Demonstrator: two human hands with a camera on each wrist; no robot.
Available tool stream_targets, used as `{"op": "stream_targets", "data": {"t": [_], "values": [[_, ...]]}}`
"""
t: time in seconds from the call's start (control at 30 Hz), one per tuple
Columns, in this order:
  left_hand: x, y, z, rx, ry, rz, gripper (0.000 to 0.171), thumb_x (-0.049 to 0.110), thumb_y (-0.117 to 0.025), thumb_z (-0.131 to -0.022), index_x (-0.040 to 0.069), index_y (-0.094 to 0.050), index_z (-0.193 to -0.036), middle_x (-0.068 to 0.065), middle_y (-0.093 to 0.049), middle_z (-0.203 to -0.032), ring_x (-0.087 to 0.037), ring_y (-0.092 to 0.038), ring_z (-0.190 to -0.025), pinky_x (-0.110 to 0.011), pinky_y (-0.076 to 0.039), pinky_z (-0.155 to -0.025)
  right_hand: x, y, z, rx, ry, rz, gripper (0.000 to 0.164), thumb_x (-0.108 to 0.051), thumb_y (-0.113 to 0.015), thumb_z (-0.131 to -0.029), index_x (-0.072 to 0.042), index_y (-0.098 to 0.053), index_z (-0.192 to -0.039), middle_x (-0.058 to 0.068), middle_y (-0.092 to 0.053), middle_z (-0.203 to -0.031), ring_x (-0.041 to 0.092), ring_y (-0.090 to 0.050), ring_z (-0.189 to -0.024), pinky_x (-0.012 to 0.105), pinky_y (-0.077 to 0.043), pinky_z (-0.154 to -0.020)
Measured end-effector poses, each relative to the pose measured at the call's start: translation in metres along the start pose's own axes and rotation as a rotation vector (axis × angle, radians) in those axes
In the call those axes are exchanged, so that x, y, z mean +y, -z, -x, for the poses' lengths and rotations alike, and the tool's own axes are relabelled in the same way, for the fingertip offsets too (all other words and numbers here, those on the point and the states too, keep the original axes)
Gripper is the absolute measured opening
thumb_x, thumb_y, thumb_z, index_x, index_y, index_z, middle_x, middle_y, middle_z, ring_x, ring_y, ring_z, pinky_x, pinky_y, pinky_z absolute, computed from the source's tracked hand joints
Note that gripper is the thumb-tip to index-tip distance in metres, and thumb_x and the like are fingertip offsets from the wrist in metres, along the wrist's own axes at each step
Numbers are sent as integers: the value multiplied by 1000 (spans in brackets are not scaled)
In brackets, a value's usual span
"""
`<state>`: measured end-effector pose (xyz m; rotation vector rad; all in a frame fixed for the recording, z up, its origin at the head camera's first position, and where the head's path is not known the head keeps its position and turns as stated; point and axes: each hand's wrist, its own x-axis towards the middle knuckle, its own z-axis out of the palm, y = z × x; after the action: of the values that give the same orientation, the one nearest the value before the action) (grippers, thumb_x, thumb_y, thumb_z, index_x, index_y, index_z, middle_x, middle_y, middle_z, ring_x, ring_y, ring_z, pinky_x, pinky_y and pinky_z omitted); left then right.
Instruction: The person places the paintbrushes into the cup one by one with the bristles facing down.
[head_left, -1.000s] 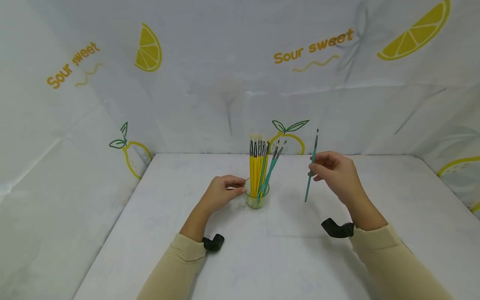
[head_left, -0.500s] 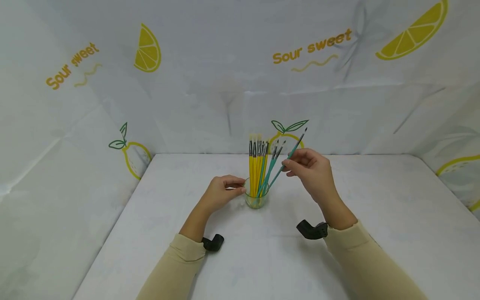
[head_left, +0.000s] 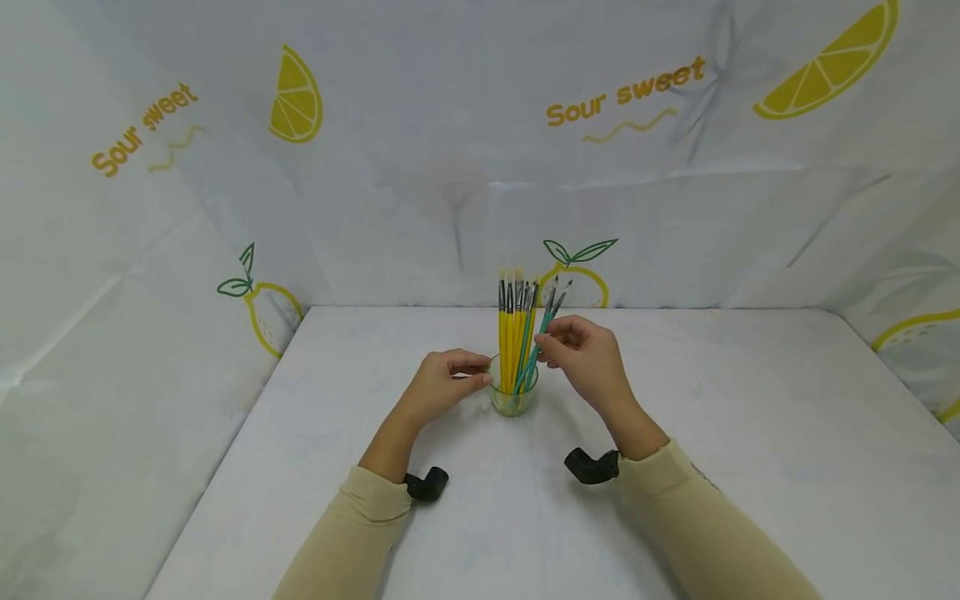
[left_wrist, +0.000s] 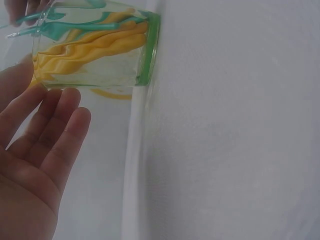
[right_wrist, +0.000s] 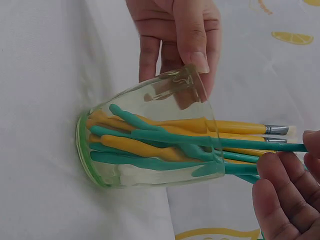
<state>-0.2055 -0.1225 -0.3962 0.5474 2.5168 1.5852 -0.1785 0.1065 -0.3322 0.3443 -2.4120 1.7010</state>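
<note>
A clear glass with a green-tinted base [head_left: 513, 407] stands on the white table and holds several paintbrushes, bristles up. Some are yellow paintbrushes [head_left: 510, 342], others teal. My left hand [head_left: 446, 387] holds the glass by its left rim, thumb at the edge and fingers extended along the outside. From the right, my right hand [head_left: 588, 362] pinches a teal paintbrush [right_wrist: 260, 144]; in the right wrist view its handle end is inside the glass. Other teal handles lie right by those fingertips. In the left wrist view the glass [left_wrist: 100, 75] overlaps the fingers of both hands.
White cloth covers the table [head_left: 480, 517]. Behind it hangs a white backdrop [head_left: 420, 225] printed with lemons and lettering. A black wrist camera [head_left: 429, 486] sits at the left cuff, another black camera [head_left: 592, 467] at the right one.
My right hand has moved left and down from the right side, bringing the teal paintbrush from upright in the air to a slant, then into the glass. The left hand stays at the glass.
</note>
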Motion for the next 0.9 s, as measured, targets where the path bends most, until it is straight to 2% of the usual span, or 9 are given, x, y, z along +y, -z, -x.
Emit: {"op": "stream_targets", "data": {"t": [0.1, 0.2, 0.37, 0.53, 0.77, 0.9], "values": [[12, 1, 5, -11, -4, -1, 33, 18, -68, -88, 0, -65, -116, -13, -64, -118, -23, -63, -106, -32, -55, -86, 11, -4, -2, -6, -13, -12, 20, -16, -65, -90, 2, -62, -99, 21, -67, -89, 32, -68, -77, 40, -58, -69], [23, 4, 10, -21, -22, -17, 31, 17, -67, -89, 1, -66, -115, -15, -64, -118, -23, -63, -105, -30, -54, -87, 26, -9, -5, -8, -27, -4, 22, -22, -67, -89, -3, -64, -98, 16, -68, -87, 31, -68, -76, 36, -58, -67], [29, 6, 13, -20, -37, -16, 30, 15, -67, -88, 1, -66, -114, -16, -64, -117, -24, -63, -105, -31, -54, -87, 41, -16, -7, -2, -31, 23, 24, -32, -69, -86, -9, -66, -94, 10, -69, -84, 29, -67, -74, 32, -56, -64], [25, 5, 12, -30, -36, -2, 34, 17, -67, -88, -2, -65, -116, -17, -64, -119, -25, -63, -107, -31, -54, -86, 43, -19, -4, 12, -35, 64, 21, -33, -69, -86, -13, -68, -91, 6, -70, -83, 21, -66, -71, 34, -55, -63], [-5, 0, -1, -15, -46, 13, 37, 26, -70, -86, 5, -67, -115, -11, -65, -119, -22, -63, -107, -32, -54, -87, 44, -18, -3, 21, -24, 83, 21, -34, -69, -86, -14, -69, -91, 4, -70, -82, 19, -66, -71, 33, -55, -62], [-5, 0, -1, -1, -56, 16, 36, 28, -71, -85, 7, -68, -114, -8, -66, -116, -18, -64, -103, -31, -55, -86, 43, -17, -3, 23, -27, 76, 21, -36, -69, -85, -15, -68, -90, 3, -70, -81, 21, -66, -71, 34, -55, -62]]}}
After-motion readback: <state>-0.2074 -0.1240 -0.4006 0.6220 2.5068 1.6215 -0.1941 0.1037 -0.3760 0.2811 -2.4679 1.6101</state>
